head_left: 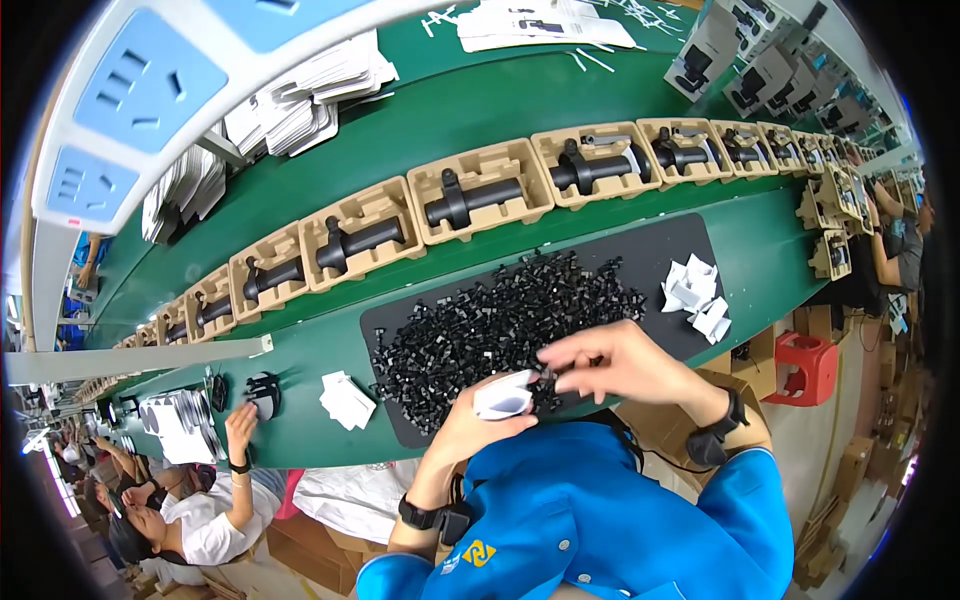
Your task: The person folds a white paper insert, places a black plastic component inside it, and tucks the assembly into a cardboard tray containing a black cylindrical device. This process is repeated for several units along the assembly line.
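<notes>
My left hand [468, 425] is closed around a small white packet [503, 397], whose near end looks open and rounded. Just right of it, my right hand [625, 362] hovers with its fingers stretched and apart, and nothing shows between them. Both hands are over the near edge of a big heap of small black parts [500, 325]. The heap covers much of a dark grey mat [690, 240]. More white packets [692, 290] lie loosely piled at the mat's right end. Another few flat white packets [347, 400] rest on the green table left of the mat.
Beyond the mat, a row of moulded cardboard trays [480, 185] holds black tubular devices. A grey metal bar [140, 362] juts in from the left. At lower left, a co-worker's hand [240, 430] is by a black part. A red stool [803, 370] stands at right.
</notes>
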Tool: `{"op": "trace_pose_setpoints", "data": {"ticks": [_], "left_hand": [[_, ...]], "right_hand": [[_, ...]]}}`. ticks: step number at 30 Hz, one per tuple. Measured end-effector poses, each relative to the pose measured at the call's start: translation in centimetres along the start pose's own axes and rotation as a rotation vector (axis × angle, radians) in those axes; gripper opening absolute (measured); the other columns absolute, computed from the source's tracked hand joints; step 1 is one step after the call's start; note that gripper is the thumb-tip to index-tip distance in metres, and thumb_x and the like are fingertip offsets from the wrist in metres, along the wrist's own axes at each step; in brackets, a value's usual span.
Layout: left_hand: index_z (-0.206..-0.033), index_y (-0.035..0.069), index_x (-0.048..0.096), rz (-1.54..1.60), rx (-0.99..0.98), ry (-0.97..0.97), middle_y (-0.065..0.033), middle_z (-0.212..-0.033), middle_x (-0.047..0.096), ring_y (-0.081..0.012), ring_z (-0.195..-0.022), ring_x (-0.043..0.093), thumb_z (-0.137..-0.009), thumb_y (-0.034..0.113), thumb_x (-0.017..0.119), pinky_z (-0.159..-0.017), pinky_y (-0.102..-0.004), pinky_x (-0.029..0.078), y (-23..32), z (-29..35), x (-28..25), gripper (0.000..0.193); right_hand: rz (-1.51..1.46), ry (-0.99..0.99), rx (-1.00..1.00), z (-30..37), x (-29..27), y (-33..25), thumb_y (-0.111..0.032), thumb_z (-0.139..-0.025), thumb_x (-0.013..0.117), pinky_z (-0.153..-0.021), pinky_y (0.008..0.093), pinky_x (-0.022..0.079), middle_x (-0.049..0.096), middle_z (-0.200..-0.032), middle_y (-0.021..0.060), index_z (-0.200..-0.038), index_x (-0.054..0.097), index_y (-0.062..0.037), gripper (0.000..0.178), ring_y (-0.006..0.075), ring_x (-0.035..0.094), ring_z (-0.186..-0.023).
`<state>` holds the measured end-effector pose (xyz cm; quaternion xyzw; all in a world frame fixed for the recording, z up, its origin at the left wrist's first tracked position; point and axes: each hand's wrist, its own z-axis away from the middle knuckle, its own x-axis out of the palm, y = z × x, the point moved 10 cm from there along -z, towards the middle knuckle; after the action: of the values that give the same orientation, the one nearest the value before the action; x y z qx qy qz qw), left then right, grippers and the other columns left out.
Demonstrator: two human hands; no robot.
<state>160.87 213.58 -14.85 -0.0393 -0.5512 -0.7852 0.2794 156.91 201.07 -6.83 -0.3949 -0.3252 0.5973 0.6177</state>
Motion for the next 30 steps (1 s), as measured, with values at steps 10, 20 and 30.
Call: {"op": "trace_pose_setpoints", "data": {"ticks": [10,20,30], "left_hand": [[-0.115,0.003,0.059,-0.281,0.16,-0.121,-0.0101,-0.111,0.062,-0.0193,-0.101,0.06,-0.063,0.008,0.073,-0.089,-0.0303,0.046,4.8,2.3,1.0,0.055],[-0.126,0.006,0.053,-0.159,0.251,-0.22,-0.0077,-0.107,0.064,-0.0171,-0.098,0.061,-0.059,0.004,0.075,-0.086,-0.0301,0.048,6.0,3.2,2.4,0.07],[-0.121,-0.003,0.051,0.124,0.425,0.289,-0.012,-0.097,0.065,-0.0148,-0.089,0.062,-0.07,-0.002,0.075,-0.079,-0.0275,0.051,5.4,6.4,-3.0,0.057]], "right_hand": [[0.993,0.051,-0.655,5.3,8.0,-6.3,-0.018,-0.077,0.066,-0.037,0.0319,0.043,0.059,-0.072,0.0029,-0.11,0.061,-0.008,0.035,0.0184,0.059,-0.054],[1.123,-0.189,-0.425,3.7,11.7,-3.3,-0.007,-0.075,0.054,-0.042,0.039,0.048,0.057,-0.058,0.01,-0.094,0.055,-0.0009,0.02,0.0285,0.059,-0.048],[0.552,0.297,-0.558,4.2,6.1,-8.3,-0.015,-0.071,0.077,-0.049,0.0277,0.048,0.06,-0.079,0.006,-0.118,0.054,-0.0066,0.053,0.0164,0.06,-0.066]]}}
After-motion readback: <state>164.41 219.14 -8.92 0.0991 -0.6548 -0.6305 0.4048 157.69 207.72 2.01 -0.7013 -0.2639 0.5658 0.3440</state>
